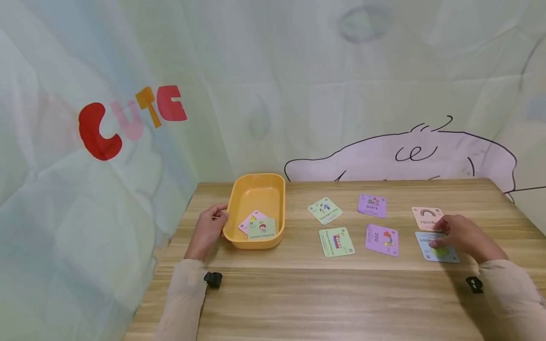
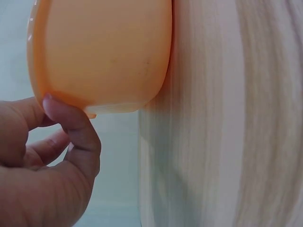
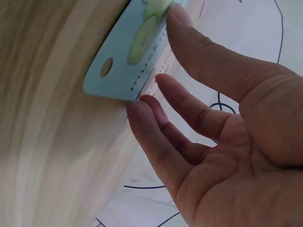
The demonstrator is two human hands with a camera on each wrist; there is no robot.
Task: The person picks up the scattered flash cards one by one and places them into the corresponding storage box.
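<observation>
While the left grip (image 1: 207,233) pinches one tray (image 1: 258,199) of two cards (image 1: 262,229), the loose right grip (image 1: 464,237) touches one of six others (image 1: 439,254).

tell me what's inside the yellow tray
A green Lantern Festival card lies over a pink card; the pink card's overlapped part is covered and can't be seen.

Pale beige sleeves (image 1: 183,289), lightly wrinkled; small black device (image 1: 214,279) at each wrist; fingers (image 3: 154,144) bare

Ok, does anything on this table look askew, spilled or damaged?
Mild disorder only: the zoo card and Dragon Boat Festival card lie turned sideways and the muskmelon card upside down, while the park card reads upright. No spill or damage shows.
</observation>
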